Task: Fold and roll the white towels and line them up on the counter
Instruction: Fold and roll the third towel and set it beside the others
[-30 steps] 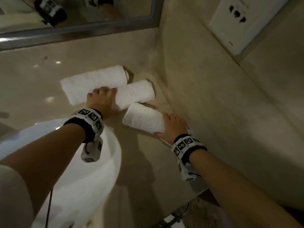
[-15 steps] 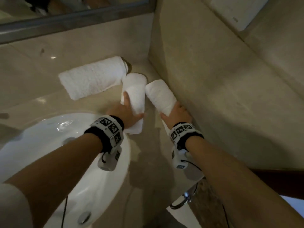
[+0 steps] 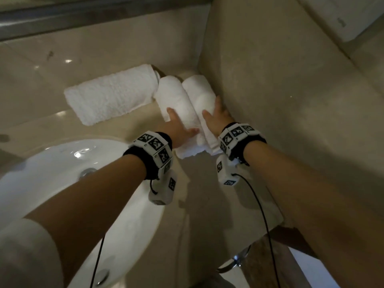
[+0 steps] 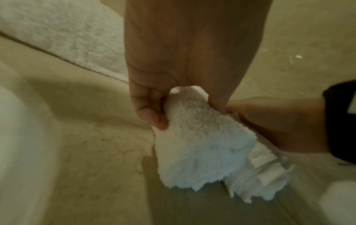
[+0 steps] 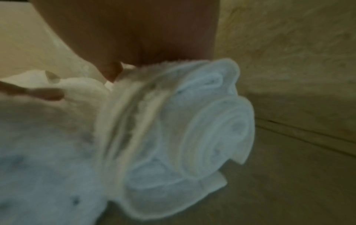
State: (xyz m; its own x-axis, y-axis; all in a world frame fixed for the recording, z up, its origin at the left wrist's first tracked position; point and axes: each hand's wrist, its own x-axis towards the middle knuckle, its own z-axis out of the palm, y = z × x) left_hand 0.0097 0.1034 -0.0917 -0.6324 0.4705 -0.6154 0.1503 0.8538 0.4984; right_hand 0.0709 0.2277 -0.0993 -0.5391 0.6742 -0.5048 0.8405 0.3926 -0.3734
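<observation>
Towels, three white rolls, lie on the beige counter [image 3: 128,125] beside the basin [image 3: 52,173]. Left hand [image 3: 176,126] curls round the middle roll [image 3: 176,100]; right hand [image 3: 216,119] grips the wall-side roll [image 3: 200,90], the two rolls touching. Third roll [image 3: 112,96] lies crosswise beyond the basin, its end just beside the middle roll.

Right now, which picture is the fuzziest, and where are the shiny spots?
Right wrist view: fuzziest, the rolled towel end is smeared. Left wrist view: sharper on the towel, soft at the edges. Head view: dim, with shiny glare spots on the counter and sink.
</observation>
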